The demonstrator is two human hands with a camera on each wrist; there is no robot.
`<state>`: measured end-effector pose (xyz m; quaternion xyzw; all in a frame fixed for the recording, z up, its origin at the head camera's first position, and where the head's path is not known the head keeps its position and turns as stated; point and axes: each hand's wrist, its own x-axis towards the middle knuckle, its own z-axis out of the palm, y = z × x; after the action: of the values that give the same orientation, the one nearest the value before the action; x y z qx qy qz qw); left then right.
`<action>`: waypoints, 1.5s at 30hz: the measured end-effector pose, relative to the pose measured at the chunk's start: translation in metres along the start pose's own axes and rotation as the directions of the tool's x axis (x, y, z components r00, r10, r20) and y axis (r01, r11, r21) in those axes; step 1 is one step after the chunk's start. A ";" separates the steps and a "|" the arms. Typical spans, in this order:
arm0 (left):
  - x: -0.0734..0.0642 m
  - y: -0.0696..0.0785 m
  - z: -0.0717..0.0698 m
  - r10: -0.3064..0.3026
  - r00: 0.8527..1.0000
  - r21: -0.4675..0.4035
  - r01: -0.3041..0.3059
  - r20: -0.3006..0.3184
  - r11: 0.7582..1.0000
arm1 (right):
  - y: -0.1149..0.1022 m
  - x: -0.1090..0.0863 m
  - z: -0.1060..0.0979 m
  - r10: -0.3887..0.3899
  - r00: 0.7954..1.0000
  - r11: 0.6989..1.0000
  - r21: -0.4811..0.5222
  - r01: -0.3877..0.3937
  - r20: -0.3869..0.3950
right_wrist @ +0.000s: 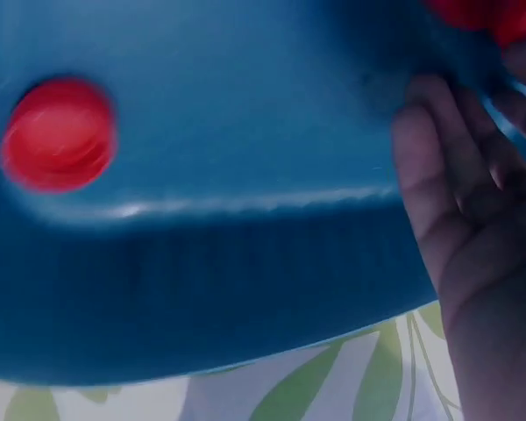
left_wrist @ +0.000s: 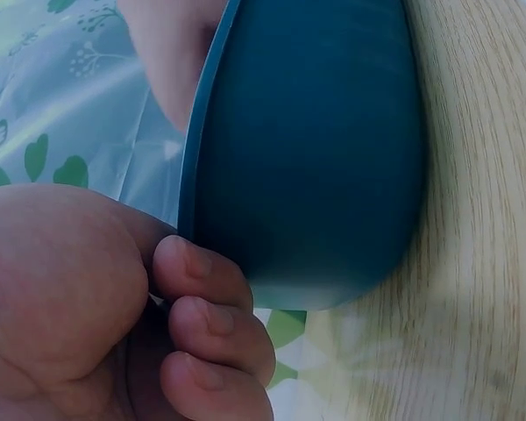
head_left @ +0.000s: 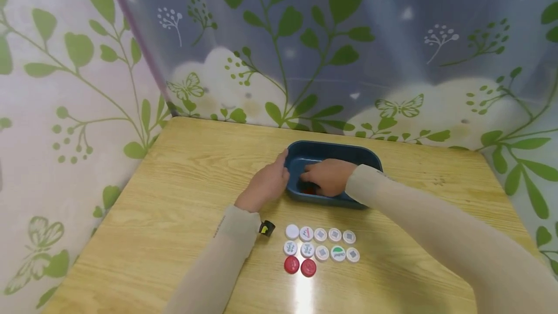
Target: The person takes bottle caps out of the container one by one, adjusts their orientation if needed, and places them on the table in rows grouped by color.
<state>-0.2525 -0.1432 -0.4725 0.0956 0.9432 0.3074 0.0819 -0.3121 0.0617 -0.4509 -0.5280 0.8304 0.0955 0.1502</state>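
Observation:
A dark blue rectangular bin [head_left: 333, 149] stands on the wooden table. My left hand [head_left: 266, 183] is at its left end; in the left wrist view the fingers [left_wrist: 212, 317] curl in close at the rim, gripping it. Inside the bin is my right hand [head_left: 330, 177], with fairly straight fingers [right_wrist: 418, 149] close to the bin floor. Red bottle caps [right_wrist: 519, 19] lie right beside its fingertips, partly cut off by the frame. Another red bottle cap [right_wrist: 60, 136] lies apart, near a corner of the bin.
In front of the bin, white bottle caps [head_left: 321, 253] lie in two rows on the table [head_left: 200, 159]. Two red bottle caps [head_left: 291, 264] make a third row below them. A leaf-patterned curtain [head_left: 305, 76] borders the table's back and left sides.

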 end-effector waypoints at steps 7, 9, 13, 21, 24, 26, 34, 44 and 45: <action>-0.002 0.000 -0.001 0.016 0.999 -0.003 -0.016 -0.031 1.000 | -0.006 0.006 -0.002 -0.045 0.998 0.993 0.106 0.048 -0.039; -0.002 0.000 -0.001 0.013 1.000 -0.019 -0.014 -0.025 1.000 | -0.006 0.007 -0.001 -0.065 0.996 0.993 0.092 0.071 -0.067; -0.002 0.000 -0.001 0.009 1.000 -0.039 -0.009 -0.009 0.999 | -0.002 0.011 0.000 -0.039 0.994 0.985 0.161 0.055 -0.098; 0.000 0.002 -0.001 -0.022 1.000 -0.037 0.022 0.011 0.999 | 0.017 0.009 0.001 0.029 0.996 0.895 0.446 0.012 -0.084; -0.001 0.003 -0.001 -0.032 0.999 -0.042 0.033 0.017 0.999 | 0.019 0.005 0.001 0.052 0.995 0.865 0.502 -0.003 -0.083; -0.001 0.003 -0.001 -0.033 0.999 -0.044 0.034 0.019 0.998 | 0.019 0.002 0.000 0.079 0.993 0.858 0.514 -0.022 -0.090; -0.002 0.003 -0.001 -0.031 0.999 -0.028 0.032 0.019 0.999 | 0.018 -0.003 -0.001 0.063 0.981 0.992 0.121 -0.041 -0.185; -0.001 0.002 0.000 -0.027 1.000 -0.028 0.027 0.009 0.999 | 0.022 0.004 0.005 0.050 0.985 0.997 0.071 -0.039 -0.165; -0.001 0.001 0.000 -0.026 1.000 -0.024 0.026 0.006 0.999 | 0.022 0.006 0.005 0.056 0.985 0.997 0.060 -0.046 -0.166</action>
<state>-0.2510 -0.1425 -0.4720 0.0832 0.9404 0.3174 0.0895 -0.3335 0.0674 -0.4578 -0.5084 0.8556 0.0311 0.0922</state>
